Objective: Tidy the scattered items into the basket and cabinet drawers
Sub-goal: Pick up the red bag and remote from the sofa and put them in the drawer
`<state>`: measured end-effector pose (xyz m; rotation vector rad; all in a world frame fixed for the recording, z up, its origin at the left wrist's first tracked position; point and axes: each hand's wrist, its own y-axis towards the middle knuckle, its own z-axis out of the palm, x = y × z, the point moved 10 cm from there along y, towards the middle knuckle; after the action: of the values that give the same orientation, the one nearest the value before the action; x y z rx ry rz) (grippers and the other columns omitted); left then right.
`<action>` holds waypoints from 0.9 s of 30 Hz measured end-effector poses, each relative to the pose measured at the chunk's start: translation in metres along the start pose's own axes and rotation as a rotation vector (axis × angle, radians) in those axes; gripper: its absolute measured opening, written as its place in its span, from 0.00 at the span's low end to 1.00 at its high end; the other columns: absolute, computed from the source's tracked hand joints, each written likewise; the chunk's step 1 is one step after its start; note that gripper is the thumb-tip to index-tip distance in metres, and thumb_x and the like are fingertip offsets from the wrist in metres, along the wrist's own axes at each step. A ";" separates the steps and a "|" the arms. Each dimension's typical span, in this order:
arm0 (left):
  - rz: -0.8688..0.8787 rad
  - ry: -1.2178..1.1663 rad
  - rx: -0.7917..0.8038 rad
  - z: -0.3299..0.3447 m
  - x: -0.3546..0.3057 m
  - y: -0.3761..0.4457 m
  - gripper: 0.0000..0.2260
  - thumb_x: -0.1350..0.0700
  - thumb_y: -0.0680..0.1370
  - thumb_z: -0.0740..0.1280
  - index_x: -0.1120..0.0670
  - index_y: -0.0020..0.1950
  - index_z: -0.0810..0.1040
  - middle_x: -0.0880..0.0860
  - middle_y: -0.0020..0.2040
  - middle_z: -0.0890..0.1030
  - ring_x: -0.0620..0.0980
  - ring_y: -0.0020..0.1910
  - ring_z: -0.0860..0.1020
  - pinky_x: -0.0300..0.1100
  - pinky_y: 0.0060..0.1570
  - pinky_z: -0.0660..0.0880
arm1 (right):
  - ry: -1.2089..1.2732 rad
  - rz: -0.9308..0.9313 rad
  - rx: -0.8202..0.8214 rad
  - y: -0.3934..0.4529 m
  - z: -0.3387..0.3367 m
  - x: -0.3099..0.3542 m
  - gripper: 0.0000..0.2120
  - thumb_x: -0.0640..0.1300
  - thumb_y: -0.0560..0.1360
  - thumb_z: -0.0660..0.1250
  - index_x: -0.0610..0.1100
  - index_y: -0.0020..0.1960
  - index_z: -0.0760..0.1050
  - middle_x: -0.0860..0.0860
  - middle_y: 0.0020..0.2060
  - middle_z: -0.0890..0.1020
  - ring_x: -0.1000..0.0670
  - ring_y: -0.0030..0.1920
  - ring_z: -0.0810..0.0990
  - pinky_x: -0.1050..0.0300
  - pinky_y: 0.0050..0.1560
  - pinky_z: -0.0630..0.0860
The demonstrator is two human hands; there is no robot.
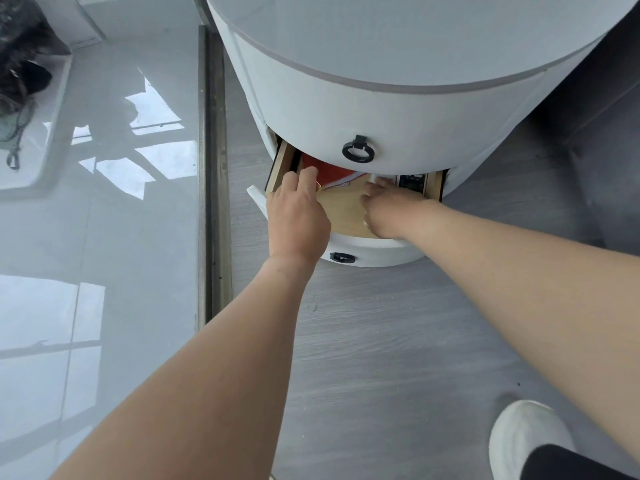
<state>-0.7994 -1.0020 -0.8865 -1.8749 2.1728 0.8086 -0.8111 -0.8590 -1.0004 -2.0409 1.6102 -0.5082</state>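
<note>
A round white cabinet (398,109) stands ahead with its lower drawer (346,216) pulled open, showing a pale wooden floor. Inside at the back left lies a red booklet (329,173) over some white papers. A dark device with small markings (410,183) sits at the back right. My left hand (298,216) reaches into the drawer's left side, fingers curled at the red booklet's edge; whether it grips it I cannot tell. My right hand (388,211) rests inside the drawer's right half, fingers bent down near the dark device, what they touch is hidden.
The upper drawer front carries a black ring handle (358,152); the open drawer has another (342,258). Grey wood floor lies below, a glossy pale floor and a dark threshold strip (214,202) to the left. My white shoe (530,441) is at lower right.
</note>
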 end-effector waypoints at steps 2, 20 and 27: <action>0.000 0.006 -0.003 -0.001 0.000 0.000 0.20 0.71 0.66 0.58 0.62 0.54 0.78 0.58 0.40 0.76 0.58 0.34 0.70 0.46 0.38 0.62 | -0.001 0.006 -0.015 -0.001 -0.001 -0.003 0.24 0.42 0.77 0.60 0.42 0.73 0.64 0.42 0.77 0.55 0.40 0.77 0.51 0.42 0.70 0.66; -0.189 0.010 0.035 -0.022 0.030 0.014 0.08 0.48 0.74 0.70 0.51 0.50 0.80 0.45 0.44 0.75 0.50 0.49 0.75 0.44 0.50 0.63 | 0.996 -0.151 -0.390 -0.032 -0.075 0.062 0.19 0.38 0.73 0.64 0.45 0.64 0.72 0.51 0.50 0.81 0.49 0.54 0.79 0.53 0.56 0.75; -0.328 -0.223 0.199 -0.014 0.041 0.024 0.13 0.45 0.75 0.71 0.48 0.56 0.82 0.39 0.36 0.78 0.42 0.46 0.78 0.46 0.65 0.64 | 1.009 0.004 -0.480 -0.022 -0.071 0.053 0.08 0.47 0.74 0.69 0.43 0.47 0.74 0.50 0.40 0.80 0.48 0.41 0.78 0.54 0.38 0.71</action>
<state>-0.8276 -1.0425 -0.8864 -1.8701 1.6886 0.6716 -0.8213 -0.9170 -0.9301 -2.2472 2.4772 -1.4280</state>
